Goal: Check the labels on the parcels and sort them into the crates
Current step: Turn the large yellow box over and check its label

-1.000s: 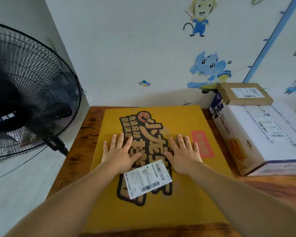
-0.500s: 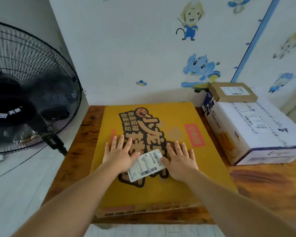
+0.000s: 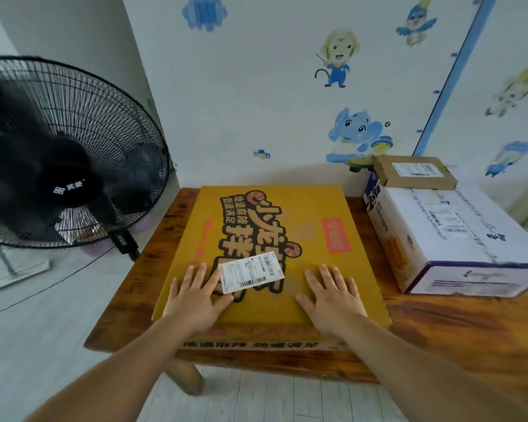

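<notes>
Right hand (image 3: 333,301) slid off label (image 3: 252,275); left hand (image 3: 195,303) flat on parcel (image 3: 308,208).

Hands (image 3: 195,301) wider apart, nearer box (image 3: 305,205) front edge.

The premises presented as a room in a private home, probably one used by children. The wall (image 3: 256,102) carried cartoon animal stickers (image 3: 357,135) and a blue vertical strip (image 3: 448,77). A household pedestal fan (image 3: 67,153) stood on a pale plank floor (image 3: 43,315), and labelled parcels (image 3: 457,239) lay on a small, dark wooden table (image 3: 439,324) set against the wall.
</notes>
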Demonstrator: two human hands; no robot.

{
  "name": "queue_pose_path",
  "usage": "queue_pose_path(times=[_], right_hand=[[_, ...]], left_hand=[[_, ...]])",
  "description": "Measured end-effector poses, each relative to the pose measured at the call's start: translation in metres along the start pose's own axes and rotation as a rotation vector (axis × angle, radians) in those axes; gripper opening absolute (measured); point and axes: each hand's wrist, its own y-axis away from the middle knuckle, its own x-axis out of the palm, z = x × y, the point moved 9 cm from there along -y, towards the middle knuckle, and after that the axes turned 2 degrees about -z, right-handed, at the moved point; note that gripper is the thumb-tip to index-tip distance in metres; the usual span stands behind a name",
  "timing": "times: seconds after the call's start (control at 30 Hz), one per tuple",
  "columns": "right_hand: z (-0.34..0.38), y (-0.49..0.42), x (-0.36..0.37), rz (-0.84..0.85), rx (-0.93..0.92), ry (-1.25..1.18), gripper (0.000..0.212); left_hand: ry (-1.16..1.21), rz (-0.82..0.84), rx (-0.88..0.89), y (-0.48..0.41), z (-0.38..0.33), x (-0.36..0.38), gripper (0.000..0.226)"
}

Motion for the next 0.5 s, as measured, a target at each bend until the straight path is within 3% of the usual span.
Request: queue_pose_path(times=[0.17, 0.27, 0.5], right_hand=[[-0.013, 0.023, 0.006, -0.051, 0.067, -0.021, 0.077], [-0.022, 0.033, 0.008, -0.092, 0.128, -0.031, 0.096], [-0.046, 0.051, 0.016, -0.117, 0.318, -0.067, 0.084]], left_hand=[[-0.035, -0.010, 0.030, 0.011, 0.006, 0.001, 0.078], [-0.055, -0.041, 0.040, 0.019, 0.019, 0.001, 0.079], [0.069, -0.020, 0.019, 0.030, 0.049, 0.010, 0.098]])
